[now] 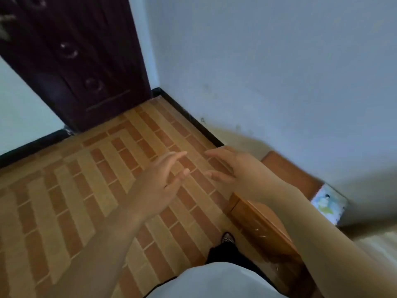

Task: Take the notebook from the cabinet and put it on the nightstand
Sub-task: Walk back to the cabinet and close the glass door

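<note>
A notebook [328, 203] with a pale illustrated cover lies on the far corner of a wooden nightstand [285, 175] at the right, against the wall. My left hand [165, 177] hovers over the floor with its fingers spread and nothing in it. My right hand [232, 166] is beside it, also empty with its fingers apart, above the nightstand's near-left corner. My right forearm crosses over the nightstand's top. No cabinet is in view.
A dark wooden door [81, 61] stands at the upper left. Brick-patterned flooring [75, 190] fills the left and middle. A pale blue wall [279, 72] runs behind the nightstand. My foot [228, 238] stands close to the nightstand's front. Light bedding [376, 246] shows at the right edge.
</note>
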`<action>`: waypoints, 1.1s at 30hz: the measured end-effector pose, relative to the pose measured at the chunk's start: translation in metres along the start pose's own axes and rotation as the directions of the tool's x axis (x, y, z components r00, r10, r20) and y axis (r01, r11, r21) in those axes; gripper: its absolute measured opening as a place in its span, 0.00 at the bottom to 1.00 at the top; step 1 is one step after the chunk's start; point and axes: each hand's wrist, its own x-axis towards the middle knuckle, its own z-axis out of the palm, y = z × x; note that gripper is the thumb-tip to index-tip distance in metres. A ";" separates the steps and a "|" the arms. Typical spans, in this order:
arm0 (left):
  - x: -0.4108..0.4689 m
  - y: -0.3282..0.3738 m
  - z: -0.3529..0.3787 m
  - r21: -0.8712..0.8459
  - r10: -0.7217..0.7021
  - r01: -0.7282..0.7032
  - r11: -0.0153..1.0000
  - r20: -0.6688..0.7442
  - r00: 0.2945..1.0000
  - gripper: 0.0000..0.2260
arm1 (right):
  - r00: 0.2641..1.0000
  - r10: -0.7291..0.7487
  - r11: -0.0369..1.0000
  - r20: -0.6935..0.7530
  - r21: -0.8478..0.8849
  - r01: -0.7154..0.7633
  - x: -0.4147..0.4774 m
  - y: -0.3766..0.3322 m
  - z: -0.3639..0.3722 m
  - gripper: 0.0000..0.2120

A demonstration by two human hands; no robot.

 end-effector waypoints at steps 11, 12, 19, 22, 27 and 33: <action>-0.085 -0.119 -0.090 -0.115 -0.394 0.378 0.918 -0.356 0.848 0.20 | 0.873 -0.406 0.911 0.271 0.042 0.410 0.146 -0.142 0.074 0.24; -0.088 -0.130 -0.097 -0.132 -0.422 0.403 0.906 -0.374 0.826 0.20 | 0.853 -0.439 0.895 0.284 0.051 0.443 0.161 -0.153 0.081 0.24; -0.075 -0.213 -0.160 -0.163 -0.553 0.546 0.822 -0.462 0.694 0.21 | 0.705 -0.596 0.791 0.385 0.134 0.596 0.282 -0.225 0.119 0.24; -0.061 -0.243 -0.192 -0.172 -0.581 0.579 0.797 -0.479 0.658 0.20 | 0.663 -0.636 0.754 0.394 0.138 0.642 0.329 -0.254 0.129 0.24; -0.067 -0.281 -0.222 -0.244 -0.634 0.620 0.746 -0.547 0.547 0.20 | 0.527 -0.723 0.655 0.447 0.199 0.729 0.380 -0.306 0.158 0.23; -0.123 -0.304 -0.242 -0.313 -0.719 0.733 0.604 -0.612 0.331 0.20 | 0.296 -0.786 0.523 0.543 0.328 0.787 0.404 -0.385 0.204 0.23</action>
